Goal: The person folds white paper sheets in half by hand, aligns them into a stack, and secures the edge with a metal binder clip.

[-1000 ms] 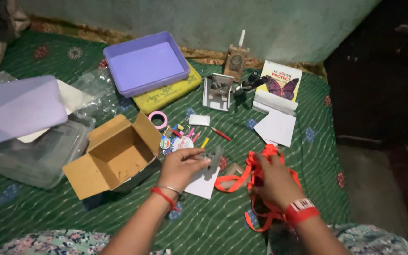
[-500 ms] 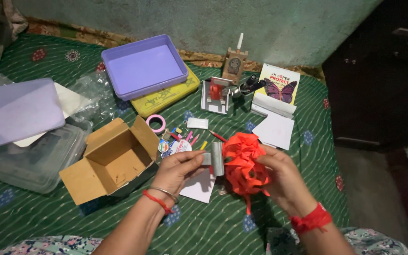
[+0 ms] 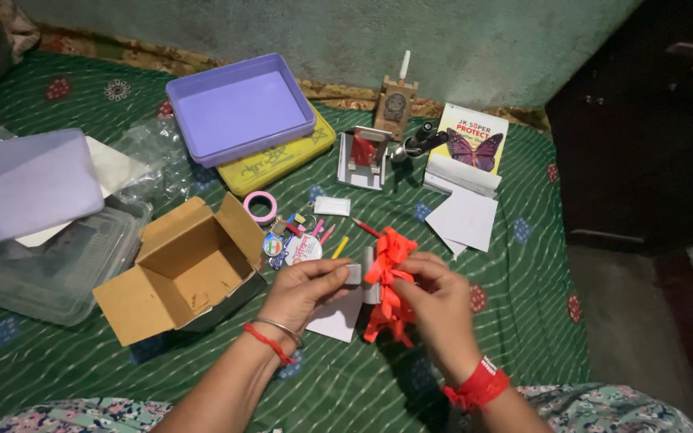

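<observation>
Seen from overhead above a green patterned cloth [image 3: 523, 265]: left hand [image 3: 305, 290] pinching a small grey metal piece [image 3: 360, 275] between thumb and fingertips, right hand [image 3: 435, 309] closed around a bunched orange ribbon [image 3: 389, 281], loops poking up at 12 o'clock of the knuckles, tails hanging at 7 o'clock. Ribbon and metal piece touching, held together at centre frame above a white paper slip [image 3: 337, 317]. At 9 o'clock of the left hand, an open cardboard box [image 3: 186, 273], flaps spread. At 11 o'clock, a pink tape roll [image 3: 261, 206] and scattered small stationery. Farther at 11 o'clock, a lilac plastic tray [image 3: 238, 107] on a yellow case [image 3: 282, 159]. At 1 o'clock, a butterfly-printed booklet [image 3: 471, 140].
</observation>
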